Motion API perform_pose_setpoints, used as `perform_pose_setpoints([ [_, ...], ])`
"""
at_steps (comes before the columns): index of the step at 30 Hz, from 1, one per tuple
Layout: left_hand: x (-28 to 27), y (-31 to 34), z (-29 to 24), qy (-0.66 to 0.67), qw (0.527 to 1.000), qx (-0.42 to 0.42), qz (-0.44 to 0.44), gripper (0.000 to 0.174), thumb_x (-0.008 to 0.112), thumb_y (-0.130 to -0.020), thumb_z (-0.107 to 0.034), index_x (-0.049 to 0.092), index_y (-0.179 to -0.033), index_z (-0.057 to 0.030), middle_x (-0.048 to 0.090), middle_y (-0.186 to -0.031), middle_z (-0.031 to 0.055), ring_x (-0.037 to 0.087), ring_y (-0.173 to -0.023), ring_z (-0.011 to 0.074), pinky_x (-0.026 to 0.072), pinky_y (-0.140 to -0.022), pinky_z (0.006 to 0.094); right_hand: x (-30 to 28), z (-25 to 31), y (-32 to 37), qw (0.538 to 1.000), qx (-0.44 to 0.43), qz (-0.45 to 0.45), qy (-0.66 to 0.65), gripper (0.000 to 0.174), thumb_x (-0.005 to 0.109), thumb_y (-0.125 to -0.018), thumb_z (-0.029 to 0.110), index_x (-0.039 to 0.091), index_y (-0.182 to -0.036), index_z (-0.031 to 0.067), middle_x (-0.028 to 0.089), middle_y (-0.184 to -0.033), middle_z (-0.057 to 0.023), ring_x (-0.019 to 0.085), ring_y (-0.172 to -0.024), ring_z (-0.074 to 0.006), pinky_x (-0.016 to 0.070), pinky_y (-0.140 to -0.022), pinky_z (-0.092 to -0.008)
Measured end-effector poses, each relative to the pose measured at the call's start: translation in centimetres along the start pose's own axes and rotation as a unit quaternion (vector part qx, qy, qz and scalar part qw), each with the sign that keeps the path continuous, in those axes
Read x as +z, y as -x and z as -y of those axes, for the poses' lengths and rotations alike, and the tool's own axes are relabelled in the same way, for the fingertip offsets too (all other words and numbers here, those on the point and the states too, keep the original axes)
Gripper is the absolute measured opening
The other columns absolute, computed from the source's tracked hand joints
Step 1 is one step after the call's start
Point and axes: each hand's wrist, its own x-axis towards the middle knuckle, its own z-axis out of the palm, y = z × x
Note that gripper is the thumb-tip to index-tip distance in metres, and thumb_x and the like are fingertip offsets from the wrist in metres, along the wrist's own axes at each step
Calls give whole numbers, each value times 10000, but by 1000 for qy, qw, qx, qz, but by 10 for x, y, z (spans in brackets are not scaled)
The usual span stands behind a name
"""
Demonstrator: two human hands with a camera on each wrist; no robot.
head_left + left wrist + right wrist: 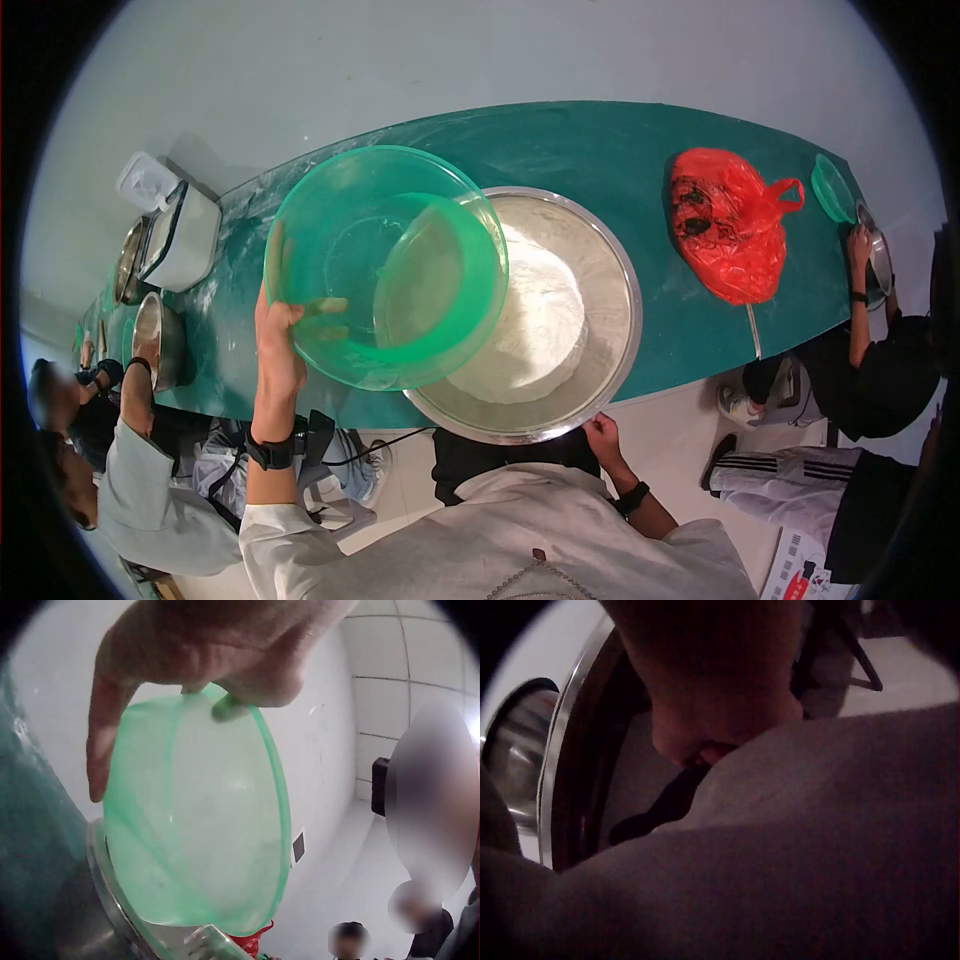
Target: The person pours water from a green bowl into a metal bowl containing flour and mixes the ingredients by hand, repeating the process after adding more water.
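Note:
My left hand point(276, 340) grips the rim of a translucent green plastic bowl point(340, 175), thumb on the inside and fingers along the outer wall. The green bowl is raised and tilted, overlapping the left part of a wide steel bowl point(615, 330) in the head view. Inside the steel bowl lies a broad heap of white powder point(545, 310), like flour. In the left wrist view the green bowl point(202, 817) shows from the side, over the steel rim point(112, 900). My right hand point(602, 440) hangs loosely curled beside the steel bowl's near edge, holding nothing; it is dim in the right wrist view.
A red plastic bag point(730, 225) sits on the green table point(590, 140) to the right. To the left stand a white lidded bin point(185, 240) and another steel bowl point(165, 335). Other people work at both table ends, one with hands at a steel bowl point(878, 260).

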Motion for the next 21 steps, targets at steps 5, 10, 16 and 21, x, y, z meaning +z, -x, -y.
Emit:
perform_pose_setpoints([
  [5, 10, -3, 2, 15, 1000, -4, 2, 862, 483, -731, -291, 149, -1505, -114, 180, -1521, 198, 667, -873, 294, 576, -566, 337, -1, -14, -2, 1000, -16, 0, -17, 237, 608, -856, 79, 462, -670, 69, 348, -644, 82, 332, -618, -28, 303, -537, -224],
  [10, 10, -5, -6, 11, 999, -31, 7, 916, 496, -675, -300, 156, -1505, -116, 174, -1520, 200, 656, -899, 296, 586, -643, 373, 1, 0, 1, 999, -35, 0, 4, 243, 614, -866, 96, 468, -676, 58, 354, -637, 74, 338, -616, -31, 306, -537, -226],
  [16, 4, -3, -1, 38, 998, -47, 6, 902, 487, -682, -306, 165, -1505, -130, 161, -1526, 194, 658, -889, 313, 587, -642, 389, 0, 0, 4, 999, -37, -4, 17, 246, 619, -867, 95, 470, -674, 54, 354, -621, 74, 339, -604, -34, 307, -529, -227],
  [21, -1, -3, 0, 52, 996, -70, 11, 881, 471, -687, -280, 171, -1507, -160, 158, -1526, 197, 656, -903, 344, 589, -648, 425, 0, 1, 4, 999, -37, -3, 25, 249, 620, -859, 96, 467, -668, 52, 361, -622, 75, 341, -608, -31, 311, -529, -225],
])
